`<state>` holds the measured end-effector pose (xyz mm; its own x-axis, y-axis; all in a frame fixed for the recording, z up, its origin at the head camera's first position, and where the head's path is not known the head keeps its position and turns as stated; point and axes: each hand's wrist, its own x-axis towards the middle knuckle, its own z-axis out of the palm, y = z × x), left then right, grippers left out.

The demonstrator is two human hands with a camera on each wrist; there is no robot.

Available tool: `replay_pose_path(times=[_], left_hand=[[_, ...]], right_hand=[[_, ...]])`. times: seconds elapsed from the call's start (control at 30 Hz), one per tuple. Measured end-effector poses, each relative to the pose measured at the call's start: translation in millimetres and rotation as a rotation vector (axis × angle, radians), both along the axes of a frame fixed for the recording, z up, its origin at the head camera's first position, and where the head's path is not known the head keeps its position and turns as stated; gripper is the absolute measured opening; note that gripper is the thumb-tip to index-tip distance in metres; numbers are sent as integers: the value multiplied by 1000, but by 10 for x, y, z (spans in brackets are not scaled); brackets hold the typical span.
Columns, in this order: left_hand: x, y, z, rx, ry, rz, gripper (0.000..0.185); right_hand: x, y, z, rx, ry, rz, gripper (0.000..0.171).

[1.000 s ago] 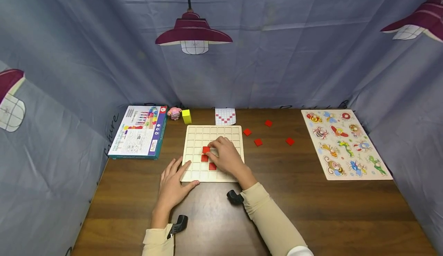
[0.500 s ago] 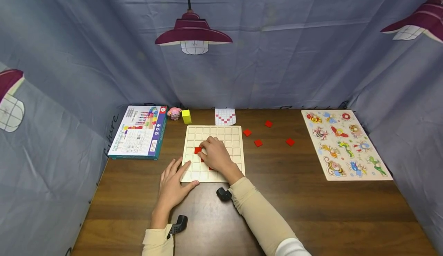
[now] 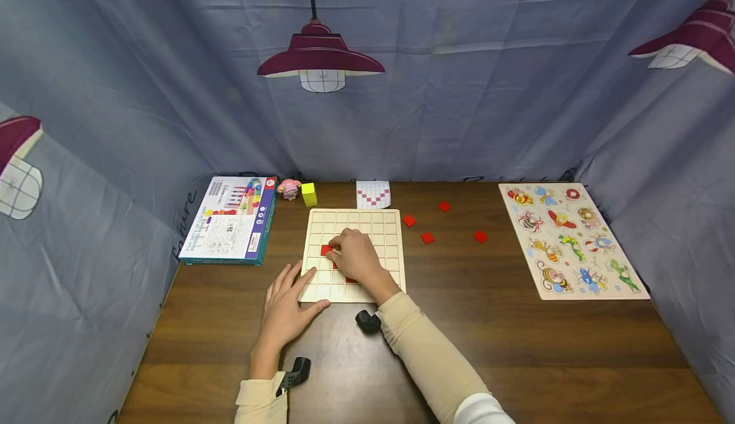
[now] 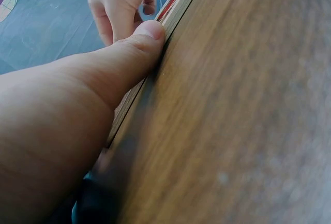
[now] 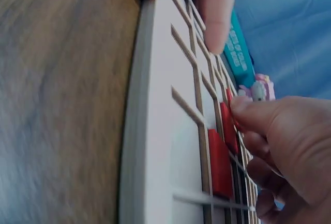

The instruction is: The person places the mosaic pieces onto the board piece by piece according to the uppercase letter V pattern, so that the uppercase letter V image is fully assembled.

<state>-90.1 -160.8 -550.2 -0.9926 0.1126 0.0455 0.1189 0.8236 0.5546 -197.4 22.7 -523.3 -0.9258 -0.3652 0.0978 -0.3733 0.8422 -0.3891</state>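
Observation:
A pale wooden grid board (image 3: 390, 229) lies on the table in front of me. My right hand (image 3: 357, 258) is over its middle, thumb and fingertips pinching a red square tile (image 3: 326, 250) at a cell left of centre. Two more red tiles sit in cells nearer me, a front one (image 5: 220, 164) and a middle one (image 5: 228, 128) in the right wrist view; in the head view the right hand partly covers them. My left hand (image 3: 286, 304) rests with spread fingers at the board's near left corner, its thumb (image 4: 147, 32) along the near edge.
Several loose red tiles (image 3: 427, 238) lie right of the board. Behind it is a grid pattern card (image 3: 373, 194), with a yellow block (image 3: 309, 194) and a pink figurine (image 3: 289, 189) to its left. A box (image 3: 230, 220) lies far left, an animal puzzle board (image 3: 574, 239) far right.
My right hand has moved left with the red tile, about one cell over, and has stayed nearly still in the last half second. The left hand has kept its place.

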Motion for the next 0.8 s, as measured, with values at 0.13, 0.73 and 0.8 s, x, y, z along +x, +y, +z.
replay_pose_path(times=[0.13, 0.73, 0.8], left_hand=[[7, 15, 2, 8, -2, -4, 78], [28, 12, -8, 18, -1, -2, 80], [18, 14, -3, 18, -9, -3, 80]], right_hand=[[24, 169, 4, -135, -79, -18, 33], [57, 2139, -190, -235, -136, -199, 59], [43, 2197, -216, -215, -154, -192, 60]])
